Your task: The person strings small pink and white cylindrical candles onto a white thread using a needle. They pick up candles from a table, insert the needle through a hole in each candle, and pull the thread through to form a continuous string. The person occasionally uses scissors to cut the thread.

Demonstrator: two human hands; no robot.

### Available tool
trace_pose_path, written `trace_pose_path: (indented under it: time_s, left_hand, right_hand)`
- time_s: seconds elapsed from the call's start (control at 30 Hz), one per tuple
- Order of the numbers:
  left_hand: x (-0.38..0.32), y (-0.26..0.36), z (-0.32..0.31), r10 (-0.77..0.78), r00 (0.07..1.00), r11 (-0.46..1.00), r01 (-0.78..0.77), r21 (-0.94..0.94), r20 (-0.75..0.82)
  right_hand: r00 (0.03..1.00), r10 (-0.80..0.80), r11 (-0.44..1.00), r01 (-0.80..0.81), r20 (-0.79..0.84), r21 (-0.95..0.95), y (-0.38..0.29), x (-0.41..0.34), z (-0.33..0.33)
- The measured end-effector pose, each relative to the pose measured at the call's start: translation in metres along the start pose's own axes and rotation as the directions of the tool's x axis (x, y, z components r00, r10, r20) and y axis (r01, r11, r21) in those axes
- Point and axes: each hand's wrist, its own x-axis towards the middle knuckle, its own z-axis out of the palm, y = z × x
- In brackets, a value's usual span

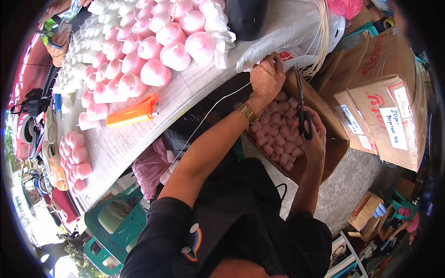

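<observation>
My left hand (pixel 267 78), with a gold-coloured watch on its wrist, is at the table edge beside a white plastic bag (pixel 260 55). Its fingers are curled together, the tips partly hidden. A thin white cord (pixel 216 103) runs up to this hand and appears held in it. My right hand (pixel 315 133) grips black-handled scissors (pixel 299 93), blades pointing away from me. Below both hands, a cardboard box (pixel 335 146) holds many small pink candle pieces (pixel 280 139). Pink and white candles (pixel 155 73) with wicks crowd the table, near an orange utility knife (pixel 132 110).
The white table (pixel 139 139) curves along the left, with small pink pieces (pixel 78 154) grouped on it. Large cardboard boxes (pixel 386 104) stand at right. Pale strands (pixel 321 41) hang over the table end. A green plastic chair (pixel 116 231) stands lower left. Another person's hands (pixel 59 43) are at upper left.
</observation>
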Motion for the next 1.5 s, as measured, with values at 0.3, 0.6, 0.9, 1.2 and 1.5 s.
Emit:
trace_pose_path:
  time_s: [0.3,0.6,0.9,1.2,1.5]
  left_hand:
    - [-0.014,-0.002,-0.002,-0.165,0.984,0.888,0.176,-0.426,0.062]
    - [-0.013,-0.009,-0.001,-0.143,0.99,0.945,0.143,-0.294,0.021]
    - [-0.016,-0.003,-0.007,-0.135,0.99,0.98,0.141,-0.138,0.047]
    - [-0.013,0.001,-0.013,-0.102,0.995,0.987,0.104,-0.125,0.018]
    - [-0.05,0.017,-0.09,-0.099,0.945,0.788,0.267,-0.556,0.313]
  right_hand:
    - [0.998,0.031,0.988,-0.024,0.048,-0.153,-0.006,0.0,0.009]
    - [1.0,0.002,0.96,0.002,0.016,-0.28,-0.01,0.013,0.022]
    - [0.991,-0.13,0.883,0.102,-0.032,-0.458,0.0,0.032,0.03]
    - [0.971,-0.239,0.849,0.198,-0.02,-0.49,0.011,0.032,0.036]
    - [0.994,-0.106,0.938,0.091,-0.028,-0.334,-0.006,0.003,0.04]
